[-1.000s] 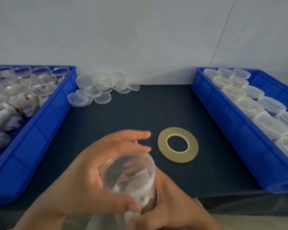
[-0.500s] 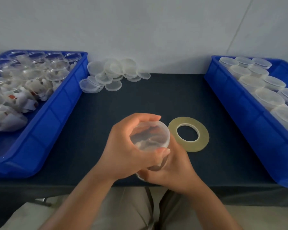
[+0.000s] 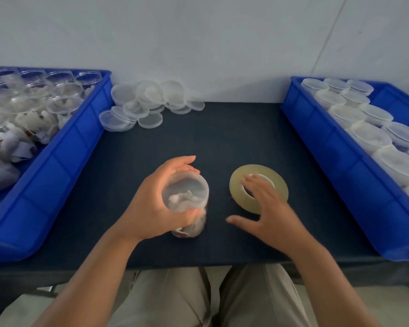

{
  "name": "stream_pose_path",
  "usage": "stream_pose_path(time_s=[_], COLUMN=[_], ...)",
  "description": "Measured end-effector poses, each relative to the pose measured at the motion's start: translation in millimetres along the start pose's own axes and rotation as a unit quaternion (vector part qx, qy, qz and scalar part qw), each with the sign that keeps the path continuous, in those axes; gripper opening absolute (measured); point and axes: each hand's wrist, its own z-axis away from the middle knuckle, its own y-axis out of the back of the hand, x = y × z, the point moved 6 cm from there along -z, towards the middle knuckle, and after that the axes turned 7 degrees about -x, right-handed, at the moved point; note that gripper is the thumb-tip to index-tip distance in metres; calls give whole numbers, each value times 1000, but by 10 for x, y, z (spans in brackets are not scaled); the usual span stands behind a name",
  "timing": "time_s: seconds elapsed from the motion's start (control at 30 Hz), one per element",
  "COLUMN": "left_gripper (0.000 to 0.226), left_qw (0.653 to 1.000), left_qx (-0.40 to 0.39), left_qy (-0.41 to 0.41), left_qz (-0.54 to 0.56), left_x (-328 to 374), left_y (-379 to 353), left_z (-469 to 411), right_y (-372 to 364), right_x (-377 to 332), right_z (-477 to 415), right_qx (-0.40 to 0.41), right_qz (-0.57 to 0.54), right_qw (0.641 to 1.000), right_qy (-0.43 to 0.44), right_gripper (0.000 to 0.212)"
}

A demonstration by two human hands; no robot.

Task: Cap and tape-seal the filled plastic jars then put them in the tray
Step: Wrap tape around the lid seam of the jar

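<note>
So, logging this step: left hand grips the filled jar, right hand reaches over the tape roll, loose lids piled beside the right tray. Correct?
No: the head view shows the loose lids piled beside the left tray. The rest holds: left hand grips the filled jar, right hand reaches over the tape roll.

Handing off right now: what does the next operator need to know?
The left hand grips the jar, lid apparently on, no tape visible on it.
The right hand is open, fingers spread over the tape roll; contact unclear.
The uncapped filled jars wait in the left tray, loose lids beside it; capped jars sit in the right tray.
Remaining: tape-seal this jar, tray it, continue.
</note>
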Motion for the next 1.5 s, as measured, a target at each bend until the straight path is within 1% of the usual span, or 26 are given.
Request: stream_pose_path(time_s=[0.07,0.13,0.17,0.23,0.3,0.37,0.43,0.47,0.53,0.57,0.6,0.7,0.87,0.93,0.97,1.07,1.1,1.17,1.2,1.23,1.3,1.37,1.43,1.5], left_gripper=[86,81,81,85,93,98,102,97,73,62,56,48,22,12,9,18,23,28,28,28,27,27,29,28], left_qw=[1000,998,994,977,955,942,936,936,941,946,954,976,983,980,976,951,944,938,938,938,939,939,932,923], left_qx=[0,-2,-7,-16,-24,-39,-22,9,82,99,102,96,157,171,180,187,182,170,166,163,162,165,176,199], left_qy=[10,5,-5,-17,0,28,5,-24,-76,-87,-83,-27,39,37,24,-21,-31,-43,-50,-57,-68,-80,-101,-121], left_qz=[-14,-64,-111,-211,-295,-334,-352,-352,-319,-295,-271,-194,-85,-91,-122,-246,-273,-298,-302,-301,-295,-292,-299,-307], left_x=[-80,-104,-94,-80,-90,-93,20,125,376,491,589,740,702,697,712,733,737,743,748,753,760,769,778,760], left_y=[36,84,105,164,238,271,252,217,86,-19,-138,-421,-369,-333,-325,-384,-427,-499,-521,-536,-551,-557,-550,-499], left_z=[-14,-60,-87,-132,-165,-151,-101,-67,-4,8,2,-26,32,70,97,194,226,281,307,334,380,413,442,474], right_y=[70,71,72,61,59,107,203,250,322,344,356,343,219,152,117,6,-37,-98,-92,-63,9,53,82,113], right_x=[284,403,428,438,418,345,201,123,-49,-144,-231,-428,-508,-508,-508,-513,-527,-525,-509,-502,-559,-670,-738,-762], right_z=[-20,-68,-81,-68,-36,21,103,147,250,303,350,464,591,626,639,654,640,608,593,579,557,548,536,496], right_qx=[7,-18,-21,-13,1,28,71,94,134,146,154,173,181,183,182,166,144,113,114,121,115,82,63,62], right_qz=[66,108,102,74,45,-30,-123,-161,-208,-219,-228,-248,-230,-232,-237,-245,-252,-243,-222,-196,-145,-119,-113,-128], right_qw=[996,992,993,996,998,997,988,981,969,965,961,952,954,953,952,953,955,962,967,973,981,984,980,976], right_qy=[-61,-59,-54,-50,-52,-63,-60,-50,-17,-1,15,52,63,64,62,65,65,54,39,30,53,107,149,163], right_gripper=[100,90,84,69,57,54,54,51,46,44,42,36,31,28,27,29,34,57,63,64,57,47,39,34])
